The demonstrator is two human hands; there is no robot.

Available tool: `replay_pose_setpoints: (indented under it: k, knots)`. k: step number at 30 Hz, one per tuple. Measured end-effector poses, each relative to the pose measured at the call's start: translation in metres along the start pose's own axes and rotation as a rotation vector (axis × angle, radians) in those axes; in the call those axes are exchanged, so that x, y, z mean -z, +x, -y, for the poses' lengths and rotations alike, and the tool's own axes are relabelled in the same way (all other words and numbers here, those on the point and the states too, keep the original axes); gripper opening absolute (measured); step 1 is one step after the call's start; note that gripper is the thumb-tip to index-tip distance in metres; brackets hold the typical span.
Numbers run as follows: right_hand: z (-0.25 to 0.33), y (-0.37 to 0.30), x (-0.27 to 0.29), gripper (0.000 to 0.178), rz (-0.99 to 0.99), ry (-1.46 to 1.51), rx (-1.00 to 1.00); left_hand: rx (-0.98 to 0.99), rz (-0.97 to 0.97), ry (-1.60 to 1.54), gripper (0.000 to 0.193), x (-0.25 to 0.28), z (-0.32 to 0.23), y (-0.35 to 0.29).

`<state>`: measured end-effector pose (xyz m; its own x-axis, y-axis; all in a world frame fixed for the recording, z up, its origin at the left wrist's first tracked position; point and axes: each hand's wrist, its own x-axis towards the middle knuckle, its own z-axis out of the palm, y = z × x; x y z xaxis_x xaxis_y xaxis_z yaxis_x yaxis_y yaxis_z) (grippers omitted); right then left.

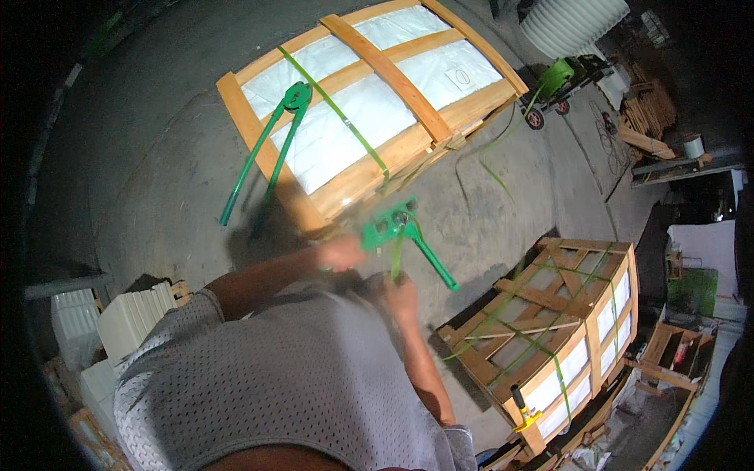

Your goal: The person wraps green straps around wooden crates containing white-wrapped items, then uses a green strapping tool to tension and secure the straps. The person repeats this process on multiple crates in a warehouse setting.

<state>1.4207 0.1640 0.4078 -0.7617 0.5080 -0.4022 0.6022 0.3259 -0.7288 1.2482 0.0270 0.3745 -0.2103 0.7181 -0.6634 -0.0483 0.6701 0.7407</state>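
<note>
My left hand (pixel 342 253), smeared by motion, grips the left end of a green strapping tensioner (pixel 383 226). The tool's long handle slants down to the right. Lower down, my right hand (pixel 395 296) is closed on a green strap (pixel 397 257) hanging below the tensioner; its fingertips are partly hidden. Just beyond the tool stands a wooden crate (pixel 385 69) with white wrapping between its slats. Another length of green strap (pixel 338 112) crosses the crate's left part. Long-handled green strap sealer pliers (pixel 297 96) lie at its left end, their handles sticking out past the edge.
A second crate (pixel 591 336), bound with green straps, stands at the lower right with a yellow tool (pixel 526 420) at its corner. A wheeled strap cart (pixel 556 78) is at the far right. White panels (pixel 137 318) are stacked at the left. Loose strap (pixel 496 179) trails on the floor.
</note>
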Motion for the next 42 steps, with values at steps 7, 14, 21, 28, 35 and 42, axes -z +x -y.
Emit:
replay_pose_setpoints:
  k: [7,14,21,28,35,42]
  knots:
    - [0.06,0.009,0.025,0.026,-0.229,0.129,0.227,0.114,-0.034,0.047,0.032,-0.023,-0.013,-0.015]
    - [0.021,0.041,0.125,0.027,-0.301,-0.258,0.175,0.031,0.035,0.232,0.038,0.004,-0.008,-0.031]
    - [0.0,0.024,0.031,0.043,0.022,0.0,-0.05,-0.034,-0.036,-0.246,0.031,-0.01,-0.019,-0.029]
    - [0.021,0.024,0.043,0.037,-0.056,0.487,-0.043,-0.012,-0.146,-0.424,0.03,0.033,0.011,-0.015]
    - [-0.031,0.023,0.069,0.032,-0.183,0.406,-0.115,-0.562,-0.603,0.546,0.027,0.13,0.098,-0.004]
    - [-0.021,0.026,0.021,0.032,-0.156,0.375,-0.104,0.273,-0.846,0.823,0.031,0.147,0.128,-0.011]
